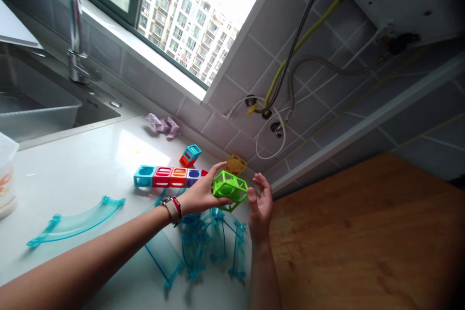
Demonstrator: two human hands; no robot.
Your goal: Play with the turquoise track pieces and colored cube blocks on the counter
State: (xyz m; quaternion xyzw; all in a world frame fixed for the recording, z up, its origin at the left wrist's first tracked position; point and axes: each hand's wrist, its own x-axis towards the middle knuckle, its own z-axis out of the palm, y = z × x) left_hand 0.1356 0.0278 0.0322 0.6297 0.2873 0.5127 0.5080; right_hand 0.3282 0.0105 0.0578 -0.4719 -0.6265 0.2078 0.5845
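Observation:
My left hand [203,193] grips a green hollow toy block [228,188] with open-framed sides, thumb above it and fingers below. My right hand [260,203] is raised just to the right of the block, fingers spread and slightly curled, with nothing in it. Behind the green block sits a yellow block [236,164]. A row of joined blocks [165,177] in blue, red, orange and purple lies on the counter, its right end hidden by my left hand. Beyond the row is a blue and orange block pair [190,155].
Clear teal track pieces [196,247] are heaped below my hands, and a curved one [80,220] lies at left. A purple folded object [162,125] rests by the wall. A sink [94,116] with a faucet [75,34] is at upper left; a white container [7,174] stands at the left edge.

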